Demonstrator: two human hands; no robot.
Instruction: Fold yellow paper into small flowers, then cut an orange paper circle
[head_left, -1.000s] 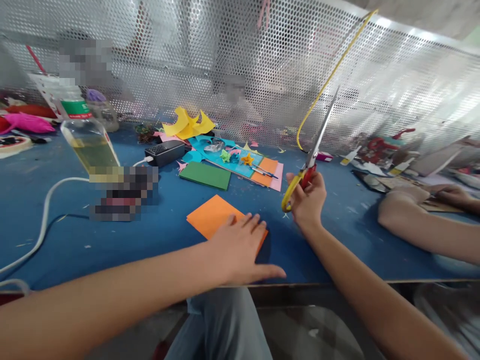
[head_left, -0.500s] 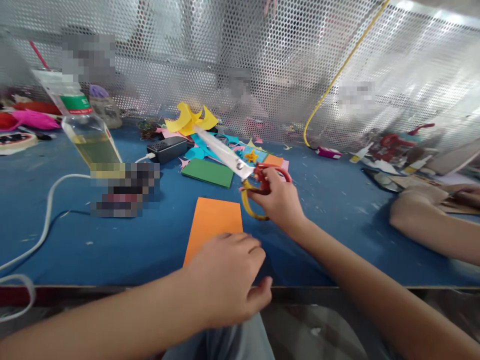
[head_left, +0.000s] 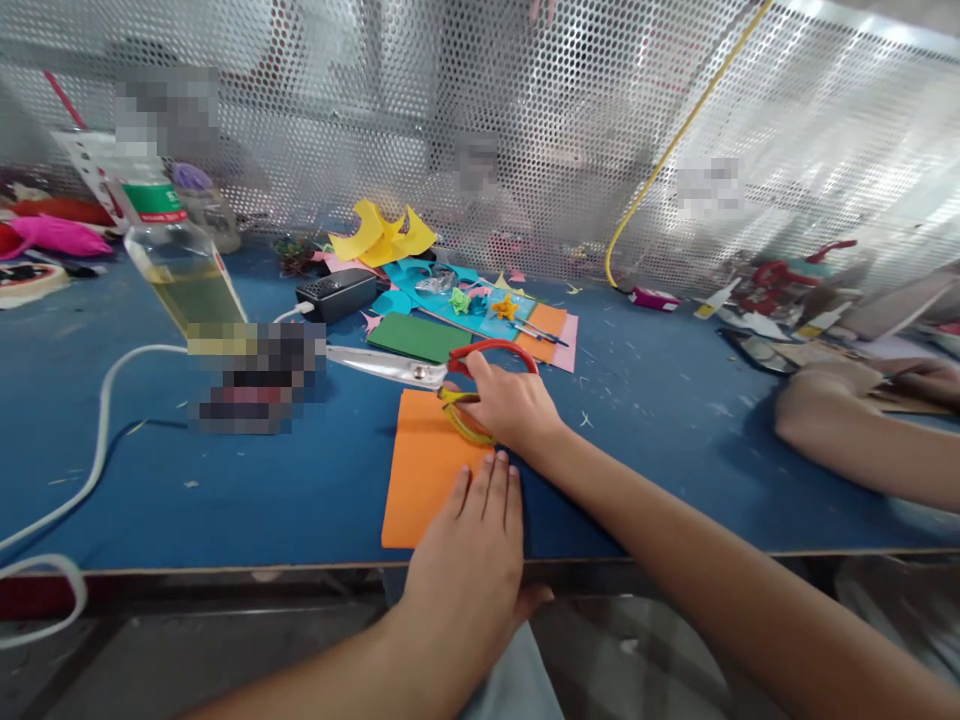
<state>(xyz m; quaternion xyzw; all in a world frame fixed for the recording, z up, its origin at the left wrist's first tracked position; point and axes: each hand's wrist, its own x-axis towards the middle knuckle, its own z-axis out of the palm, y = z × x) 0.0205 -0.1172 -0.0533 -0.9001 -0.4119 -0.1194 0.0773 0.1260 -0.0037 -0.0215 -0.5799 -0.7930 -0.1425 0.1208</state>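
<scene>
My left hand (head_left: 476,535) lies flat over the lower right part of an orange sheet of paper (head_left: 424,470), its fingers stretched forward and the thumb out to the right past the table edge. My right hand (head_left: 514,400) is wrapped round the scissors (head_left: 420,372), which have one red and one yellow handle. Their blades look closed and point left, just above the far edge of the orange paper. A folded or stacked piece of green paper (head_left: 420,338) lies right behind the blades.
Yellow paper scraps (head_left: 382,235), blue paper (head_left: 480,318) and a black adapter (head_left: 337,293) lie at the back. A bottle (head_left: 187,280) and a white cable (head_left: 105,400) are on the left. Another person's arm (head_left: 840,430) rests at the right.
My right hand has moved nearer and left, and the scissors have swung from pointing up-left to nearly level leftward. My left hand has slid right and flattened on the orange paper.
</scene>
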